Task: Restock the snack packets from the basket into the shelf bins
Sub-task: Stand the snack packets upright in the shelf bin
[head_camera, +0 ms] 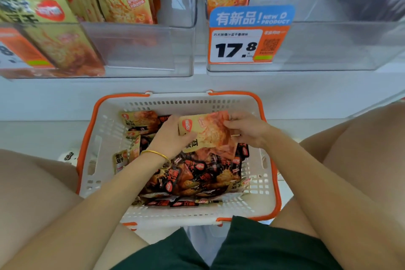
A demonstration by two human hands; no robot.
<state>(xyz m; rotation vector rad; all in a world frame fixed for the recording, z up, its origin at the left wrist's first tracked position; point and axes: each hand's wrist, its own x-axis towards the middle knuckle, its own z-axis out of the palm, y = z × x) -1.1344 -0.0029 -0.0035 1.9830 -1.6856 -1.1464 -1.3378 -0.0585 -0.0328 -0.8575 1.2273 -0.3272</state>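
White shelving fills the background, its left clear bin (140, 50) stocked with yellow packets and its right clear bin (328, 46) nearly bare behind a price tag (245, 37); below, the orange-rimmed basket (87, 138) sits between the person's knees, heaped mostly with black packets (197, 173). Over it the left hand (173, 136) and right hand (247, 129) each curl fingers round opposite ends of a yellow packet bundle (208, 133). Slick film could let one slide free on lifting, or the bundle might land in the wrong bin
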